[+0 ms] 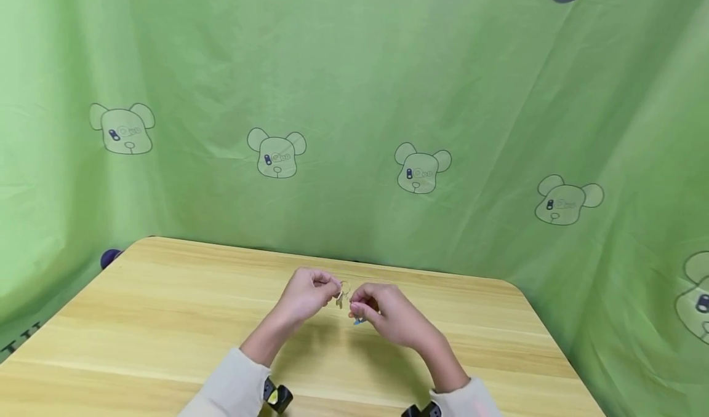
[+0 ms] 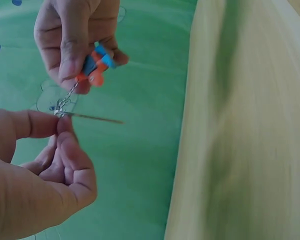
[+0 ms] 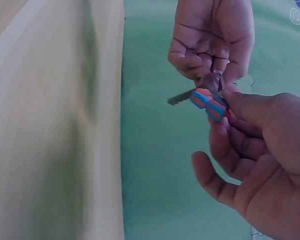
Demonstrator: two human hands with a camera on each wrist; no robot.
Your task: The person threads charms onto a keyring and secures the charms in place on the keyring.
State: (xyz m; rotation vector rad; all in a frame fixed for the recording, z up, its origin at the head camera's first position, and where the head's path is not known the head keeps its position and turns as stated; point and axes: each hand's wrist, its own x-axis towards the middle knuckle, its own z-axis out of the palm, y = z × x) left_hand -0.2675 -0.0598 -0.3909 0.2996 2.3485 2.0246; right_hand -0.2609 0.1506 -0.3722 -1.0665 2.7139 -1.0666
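Over the table, my left hand (image 1: 303, 295) pinches a key ring (image 1: 346, 283) between thumb and forefinger, and a brass-coloured key (image 1: 340, 301) hangs from it. In the left wrist view the key (image 2: 97, 118) shows edge-on, pointing away from those fingertips. Close beside it, my right hand (image 1: 390, 312) pinches a small orange and blue keychain charm (image 2: 96, 65) with thumb and fingers. A short silver chain (image 2: 67, 98) runs from the charm to the left fingertips. From the right wrist the charm (image 3: 208, 104) overlaps the toothed key (image 3: 181, 97).
A wood-grain table (image 1: 166, 318) lies under both hands. Green curtain (image 1: 343, 85) with printed bear heads hangs behind and at both sides of it. Black wrist cameras (image 1: 278, 397) sit at the cuffs of the pale sleeves (image 1: 232, 383).
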